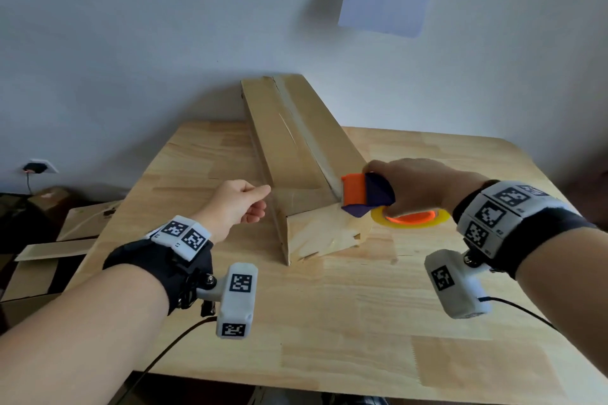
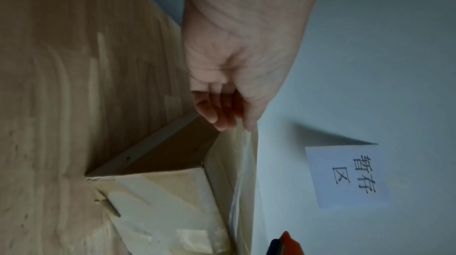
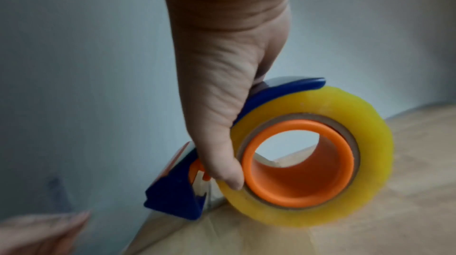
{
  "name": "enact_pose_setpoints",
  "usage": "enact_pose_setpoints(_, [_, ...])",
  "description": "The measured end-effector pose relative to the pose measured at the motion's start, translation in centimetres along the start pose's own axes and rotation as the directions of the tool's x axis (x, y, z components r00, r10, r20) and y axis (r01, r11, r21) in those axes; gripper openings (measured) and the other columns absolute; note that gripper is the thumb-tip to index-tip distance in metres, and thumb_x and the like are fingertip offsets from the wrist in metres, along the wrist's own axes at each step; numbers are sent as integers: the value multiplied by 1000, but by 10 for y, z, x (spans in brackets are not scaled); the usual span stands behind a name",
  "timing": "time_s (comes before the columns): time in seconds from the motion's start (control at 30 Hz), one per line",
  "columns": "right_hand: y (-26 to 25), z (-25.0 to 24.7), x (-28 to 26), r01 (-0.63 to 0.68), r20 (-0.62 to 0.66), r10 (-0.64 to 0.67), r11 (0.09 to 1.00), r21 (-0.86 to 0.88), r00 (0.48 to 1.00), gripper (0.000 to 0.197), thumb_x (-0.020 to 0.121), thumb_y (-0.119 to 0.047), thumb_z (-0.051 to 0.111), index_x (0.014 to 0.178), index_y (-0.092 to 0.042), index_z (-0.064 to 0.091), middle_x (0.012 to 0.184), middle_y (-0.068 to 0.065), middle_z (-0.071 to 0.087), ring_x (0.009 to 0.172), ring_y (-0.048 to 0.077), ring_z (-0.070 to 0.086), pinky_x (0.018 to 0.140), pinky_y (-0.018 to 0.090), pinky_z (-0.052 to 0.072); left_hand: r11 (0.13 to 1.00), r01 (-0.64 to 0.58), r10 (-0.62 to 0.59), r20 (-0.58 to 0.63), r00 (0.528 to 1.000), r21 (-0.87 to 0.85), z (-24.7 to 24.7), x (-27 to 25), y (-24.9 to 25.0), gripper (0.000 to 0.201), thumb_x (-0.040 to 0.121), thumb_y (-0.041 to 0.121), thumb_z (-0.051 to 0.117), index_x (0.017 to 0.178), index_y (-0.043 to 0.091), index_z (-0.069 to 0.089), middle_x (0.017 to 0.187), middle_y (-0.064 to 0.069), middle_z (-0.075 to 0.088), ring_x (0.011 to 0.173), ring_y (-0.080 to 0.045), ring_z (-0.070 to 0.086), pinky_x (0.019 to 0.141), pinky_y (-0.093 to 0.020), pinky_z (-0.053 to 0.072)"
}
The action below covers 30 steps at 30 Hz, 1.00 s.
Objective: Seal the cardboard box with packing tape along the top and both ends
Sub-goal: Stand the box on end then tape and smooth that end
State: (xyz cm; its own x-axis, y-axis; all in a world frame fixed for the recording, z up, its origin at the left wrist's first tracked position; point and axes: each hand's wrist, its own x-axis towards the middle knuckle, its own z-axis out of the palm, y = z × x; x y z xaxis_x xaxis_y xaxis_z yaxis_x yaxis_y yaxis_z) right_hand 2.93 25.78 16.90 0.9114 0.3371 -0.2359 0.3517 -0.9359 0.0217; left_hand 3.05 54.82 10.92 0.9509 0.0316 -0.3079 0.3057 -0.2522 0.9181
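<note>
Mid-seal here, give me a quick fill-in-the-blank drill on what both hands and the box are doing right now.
1. The right hand grips a tape dispenser whose roll is ____ in colour.
2. The left hand pinches the free end of a clear ____.
3. The cardboard box lies on a ____ table.
4. The dispenser's blade end sits at the box's ____ end, the one closest to the person.

Missing words: yellow; tape strip; wooden; near

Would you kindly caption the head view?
Left hand pinches clear tape stretched from the right hand's orange-and-blue dispenser across a long cardboard box.
</note>
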Motion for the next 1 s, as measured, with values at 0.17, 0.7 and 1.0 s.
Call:
enact_pose_setpoints(0.17, [-31, -1, 9, 77, -63, -95, 966, -247, 994, 53, 76, -32, 66, 122, -28, 40, 103, -2, 60, 86, 21, 57, 67, 30, 46, 998, 41, -37, -73, 997, 50, -12, -8, -14, 23, 86, 23, 68, 78, 10, 51, 69, -3, 57, 57, -14, 52, 56, -23, 46])
enact_pose_setpoints(0.7, [-84, -15, 20, 36, -30, -68, 795, -606, 997, 41, 84, -27, 60, 124, -24, 49, 112, 3, 59, 99, 25, 61, 78, 34, 43, 995, 88, -79, -143, 987, 55, -4, -21, -33, 30, 85, 25, 68, 67, 12, 47, 67, -3, 56, 53, -15, 46, 55, -26, 40])
enact_pose_setpoints(1.0, [-96, -18, 36, 45, 75, 6, 759, -650, 997, 35, 87, -26, 60, 121, -23, 54, 113, 2, 60, 103, 22, 57, 81, 33, 39, 983, 161, -146, -146, 978, 92, 3, -13, -32, 22, 85, 17, 65, 69, 8, 54, 73, -8, 59, 58, -17, 49, 57, -27, 41])
